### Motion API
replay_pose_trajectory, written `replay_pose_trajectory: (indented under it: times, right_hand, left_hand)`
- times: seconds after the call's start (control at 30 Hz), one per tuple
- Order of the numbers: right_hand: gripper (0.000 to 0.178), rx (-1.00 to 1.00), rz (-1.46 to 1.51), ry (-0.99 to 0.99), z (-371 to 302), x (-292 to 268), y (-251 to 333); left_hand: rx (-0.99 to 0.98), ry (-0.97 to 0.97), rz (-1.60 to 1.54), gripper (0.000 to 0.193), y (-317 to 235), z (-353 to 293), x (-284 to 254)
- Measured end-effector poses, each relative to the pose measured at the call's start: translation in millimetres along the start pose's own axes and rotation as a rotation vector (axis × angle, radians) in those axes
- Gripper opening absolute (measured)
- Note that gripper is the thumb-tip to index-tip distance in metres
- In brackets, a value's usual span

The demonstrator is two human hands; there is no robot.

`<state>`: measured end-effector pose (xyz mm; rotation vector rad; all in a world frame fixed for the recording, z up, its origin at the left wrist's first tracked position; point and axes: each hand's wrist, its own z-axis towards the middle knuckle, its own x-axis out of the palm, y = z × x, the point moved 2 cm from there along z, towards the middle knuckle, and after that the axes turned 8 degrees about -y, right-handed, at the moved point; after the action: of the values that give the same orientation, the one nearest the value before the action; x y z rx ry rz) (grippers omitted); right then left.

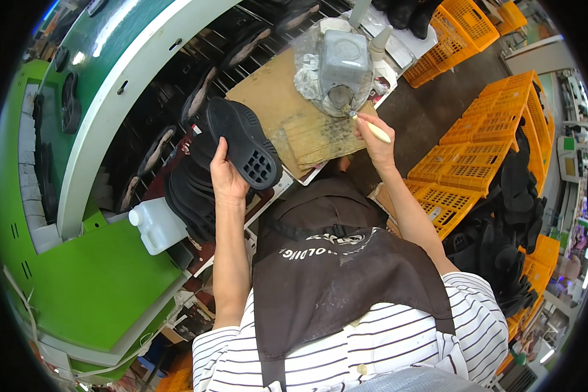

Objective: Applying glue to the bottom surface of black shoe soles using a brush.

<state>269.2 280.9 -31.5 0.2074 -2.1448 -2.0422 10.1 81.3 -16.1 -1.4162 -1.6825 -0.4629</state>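
Head-worn fisheye view, downward (near) over left hand [230, 178] and right hand [378, 144]

Two hands [228, 176] [377, 149] and one held sole [238, 140] around centre, one brush [380, 133] and one tub [344, 55] upper centre, one jug [160, 227] left, one apron [346, 281] lower centre.

Blk shoe sole [253, 147] in L hand [230, 178], cream-handled brush [379, 133] in R hand [376, 147].
Brush tip at mouth of clear plastic container [343, 60], nr stained cardboard [271, 81]. Stacked blk soles [193, 196] + whitish jug [158, 227] on L; orange crates [462, 163] on R, w/ more blk soles [508, 225] by them.
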Motion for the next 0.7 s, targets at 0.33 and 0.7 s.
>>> replay_pose_trajectory:
  times: [0.33, 0.7]
  right_hand:
    - [0.024, 0.644, 0.857, -0.128, 18, -15, -27]
    - [0.022, 0.472, 1.006, 0.181, 3, -1, -6]
  left_hand:
    - [-0.269, 0.247, -0.209, 0.063, 32, -20, 14]
    - [-0.007, 0.475, 0.083, 0.06, 42, -58, 53]
